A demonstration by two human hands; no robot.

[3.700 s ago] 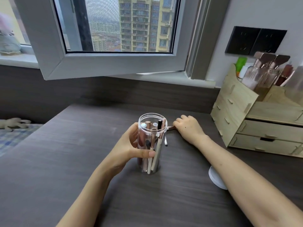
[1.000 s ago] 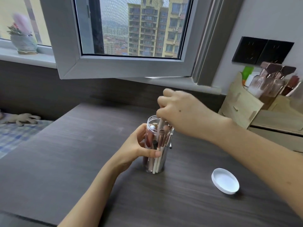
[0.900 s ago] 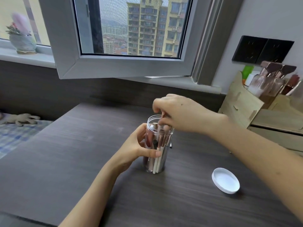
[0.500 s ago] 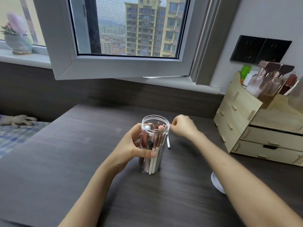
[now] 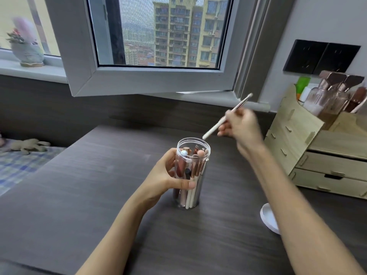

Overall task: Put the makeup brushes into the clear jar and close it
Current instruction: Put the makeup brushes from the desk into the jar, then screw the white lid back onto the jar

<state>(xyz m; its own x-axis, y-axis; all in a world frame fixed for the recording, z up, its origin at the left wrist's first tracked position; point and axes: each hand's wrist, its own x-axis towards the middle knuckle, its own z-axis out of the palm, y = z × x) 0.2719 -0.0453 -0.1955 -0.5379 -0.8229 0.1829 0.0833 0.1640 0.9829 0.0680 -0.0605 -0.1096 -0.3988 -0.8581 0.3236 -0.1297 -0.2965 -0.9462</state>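
Observation:
The clear jar [image 5: 195, 155] stands upright on the dark table [image 5: 99, 185], lidless, with several pink and white makeup brushes inside. My left hand [image 5: 168, 175] wraps around its left side, thumb across the front. Up and to the right of the jar's mouth, my right hand [image 5: 241, 127] pinches a thin white-handled makeup brush [image 5: 222, 122], tilted, its handle end just above the rim and its head pointing up right. The white jar lid [image 5: 268, 217] lies on the table at the right, partly hidden by my right forearm.
A wooden drawer organizer [image 5: 309, 151] with bottles on top stands at the right against the wall. An open window sash [image 5: 151, 80] overhangs the table's back edge. A bed with a checked sheet [image 5: 17, 167] lies to the left.
My right hand went down behind the jar, picked up a thin white brush from the table and lifted it above the jar's mouth. My left hand kept holding the jar.

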